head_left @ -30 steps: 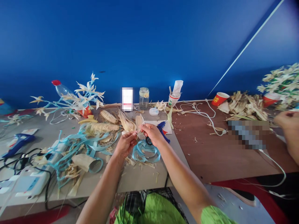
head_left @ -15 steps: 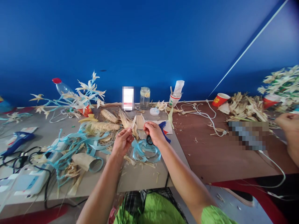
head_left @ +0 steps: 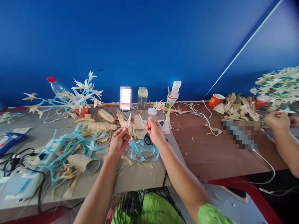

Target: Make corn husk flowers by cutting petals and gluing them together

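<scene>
My left hand (head_left: 120, 139) pinches a small, pointed strip of pale corn husk (head_left: 128, 121), which stands up from the fingertips. To its right, my right hand (head_left: 154, 130) is closed with thumb and fingers pressed together; whatever is in it is hidden or too small to name. Just below the right hand shows a black ring-shaped handle (head_left: 147, 139), and I cannot tell whether the hand touches it. Beneath both hands lies a loose coil of light-blue ribbon (head_left: 144, 151). Behind them are dry corn husks (head_left: 139, 120) and, further left, a corn cob (head_left: 106, 115).
Blue ribbon strips (head_left: 86, 140), a cardboard tube (head_left: 80, 162), a power strip (head_left: 26, 183) and a blue glue gun (head_left: 12, 141) crowd the left side. Along the back stand husk flowers (head_left: 86, 88), a glass jar (head_left: 142, 98) and a cup (head_left: 172, 99). Another person's hand (head_left: 277, 121) works at far right.
My hands have moved slightly apart, and the husk strip in my left hand now points more upright. The whole view has shifted a little. At far right, the other person's hands have come further into view.
</scene>
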`<state>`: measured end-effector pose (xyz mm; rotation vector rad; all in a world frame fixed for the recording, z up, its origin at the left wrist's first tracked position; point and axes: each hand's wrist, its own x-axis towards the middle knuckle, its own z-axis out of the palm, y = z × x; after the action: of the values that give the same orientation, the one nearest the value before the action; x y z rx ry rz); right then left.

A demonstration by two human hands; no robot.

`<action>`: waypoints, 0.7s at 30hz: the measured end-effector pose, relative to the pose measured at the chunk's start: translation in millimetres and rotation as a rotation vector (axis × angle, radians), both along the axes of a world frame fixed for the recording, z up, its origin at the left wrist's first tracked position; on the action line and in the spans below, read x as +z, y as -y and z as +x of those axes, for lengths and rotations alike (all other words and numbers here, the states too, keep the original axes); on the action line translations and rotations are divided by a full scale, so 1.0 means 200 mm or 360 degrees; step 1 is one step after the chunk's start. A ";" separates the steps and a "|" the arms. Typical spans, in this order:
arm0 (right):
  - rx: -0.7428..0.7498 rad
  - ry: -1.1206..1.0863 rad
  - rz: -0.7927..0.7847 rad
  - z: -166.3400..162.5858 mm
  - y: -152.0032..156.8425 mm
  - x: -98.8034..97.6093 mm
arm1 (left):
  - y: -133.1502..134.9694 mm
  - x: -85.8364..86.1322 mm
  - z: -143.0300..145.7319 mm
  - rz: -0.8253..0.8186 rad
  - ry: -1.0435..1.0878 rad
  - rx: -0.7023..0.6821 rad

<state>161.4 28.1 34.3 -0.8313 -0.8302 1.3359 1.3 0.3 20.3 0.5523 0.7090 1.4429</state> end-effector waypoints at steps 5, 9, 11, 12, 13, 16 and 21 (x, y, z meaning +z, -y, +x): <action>-0.0022 0.0140 0.0048 0.00 0.00 -0.01 | 0.00 0.01 0.00 -0.0004 0.0000 0.0005; 0.0005 0.0233 0.0048 -0.02 0.02 0.02 | 0.01 0.03 0.00 -0.0011 0.0007 0.0019; 0.0072 0.0258 0.0064 -0.02 0.04 0.06 | 0.01 0.03 0.00 -0.0025 0.0006 0.0018; 0.0124 0.0274 0.0072 -0.02 0.05 0.08 | 0.01 0.03 0.00 -0.0032 0.0007 0.0017; 0.0182 0.0295 0.0076 -0.01 0.06 0.10 | 0.01 0.03 0.00 -0.0037 0.0009 0.0014; 0.0298 0.0400 0.0059 0.03 0.07 0.14 | 0.01 0.03 0.00 -0.0022 0.0010 0.0014; 0.0101 0.0667 0.0022 0.15 0.03 0.12 | 0.00 0.02 -0.01 -0.0004 0.0021 0.0019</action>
<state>192.0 21.3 57.7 -1.1018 -1.1985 1.2252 0.0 -0.7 24.5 0.5372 0.7045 1.4552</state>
